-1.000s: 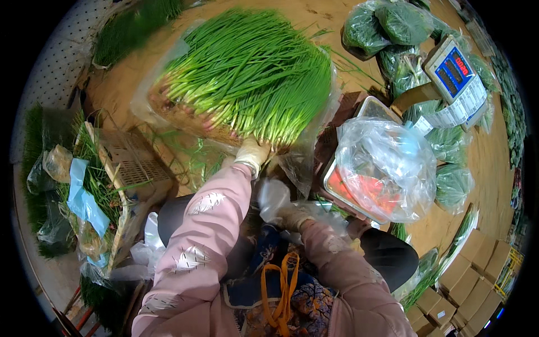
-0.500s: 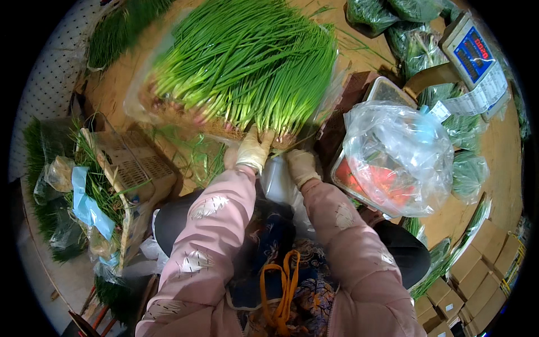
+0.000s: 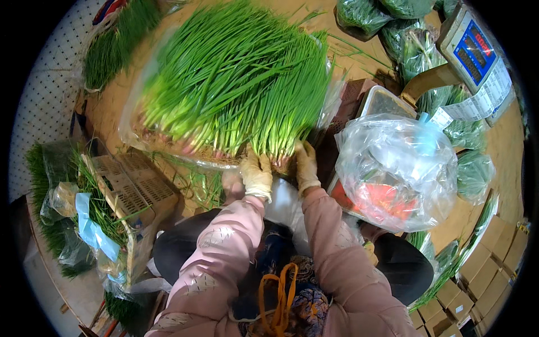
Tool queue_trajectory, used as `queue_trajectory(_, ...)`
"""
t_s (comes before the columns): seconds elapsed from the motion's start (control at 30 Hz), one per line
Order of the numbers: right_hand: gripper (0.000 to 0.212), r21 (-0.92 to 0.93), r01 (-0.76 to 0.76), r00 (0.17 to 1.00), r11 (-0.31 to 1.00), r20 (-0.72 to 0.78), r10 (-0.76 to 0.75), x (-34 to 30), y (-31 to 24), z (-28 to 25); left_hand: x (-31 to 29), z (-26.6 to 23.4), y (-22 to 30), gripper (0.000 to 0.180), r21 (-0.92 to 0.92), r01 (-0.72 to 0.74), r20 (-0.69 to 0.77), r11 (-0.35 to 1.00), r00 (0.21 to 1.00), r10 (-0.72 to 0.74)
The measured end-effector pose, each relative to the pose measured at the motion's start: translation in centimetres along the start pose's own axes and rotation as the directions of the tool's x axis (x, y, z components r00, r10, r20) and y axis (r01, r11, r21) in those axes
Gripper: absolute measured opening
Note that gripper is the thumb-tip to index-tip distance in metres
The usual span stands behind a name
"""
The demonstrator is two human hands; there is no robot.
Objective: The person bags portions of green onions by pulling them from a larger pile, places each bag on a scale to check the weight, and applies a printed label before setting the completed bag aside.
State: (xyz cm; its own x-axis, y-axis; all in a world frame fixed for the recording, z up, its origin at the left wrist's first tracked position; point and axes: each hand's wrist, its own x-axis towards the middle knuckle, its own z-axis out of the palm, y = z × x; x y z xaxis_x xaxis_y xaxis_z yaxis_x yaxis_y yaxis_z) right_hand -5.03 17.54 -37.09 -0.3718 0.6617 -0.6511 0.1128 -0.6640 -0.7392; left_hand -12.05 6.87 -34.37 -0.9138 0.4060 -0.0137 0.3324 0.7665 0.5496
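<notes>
A wide pile of spring onions point(image 3: 236, 84) lies in front of me on a clear plastic sheet point(image 3: 132, 121), green tops pointing away and brown roots toward me. My left hand point(image 3: 256, 173), in a pale glove, has its fingers against the left side of a bunch's root ends. On the other side of that bunch is my right hand point(image 3: 306, 167), gloved too, its fingers curled round the right edge. The bunch point(image 3: 279, 135) is held between both hands at its base, and some fingertips are hidden among the stalks. Below it hangs a whitish plastic bag point(image 3: 283, 203) between my knees.
On the right, a crumpled clear bag point(image 3: 401, 168) with something red covers a scale point(image 3: 471, 50) with a display. Bagged greens point(image 3: 412, 48) line the far right, cardboard boxes point(image 3: 477, 264) the lower right. A plastic crate point(image 3: 135, 182) holding greens stands left.
Both hands have shifted slightly; the right has moved up from below the roots to the bunch's right side, and the left has turned more upright beside it.
</notes>
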Motion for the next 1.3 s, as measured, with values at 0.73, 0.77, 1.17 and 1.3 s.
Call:
queue_trajectory(0.73,0.038,0.431,-0.396,0.912,0.811,0.287,0.293,1.2,-1.2,-0.1,2.7,0.5,4.5,0.043,-0.342,0.218,0.197,0.914,0.968,-0.157)
queue_trajectory(0.77,0.038,0.438,-0.418,0.901,0.796,0.309,0.303,1.1,-1.5,-0.2,3.0,0.7,3.9,0.045,-0.391,0.24,0.162,0.889,0.968,-0.191)
queue_trajectory(1.17,0.028,0.496,-0.427,0.85,0.756,0.505,0.15,-7.5,-7.8,-2.3,1.9,-10.0,10.3,0.058,0.131,-0.208,0.41,0.969,0.902,0.139)
queue_trajectory(1.3,0.028,0.426,-0.304,0.861,0.852,0.507,0.053,-10.1,-8.9,-1.4,0.2,-10.3,8.5,0.039,-0.422,0.026,0.385,0.906,0.91,0.153)
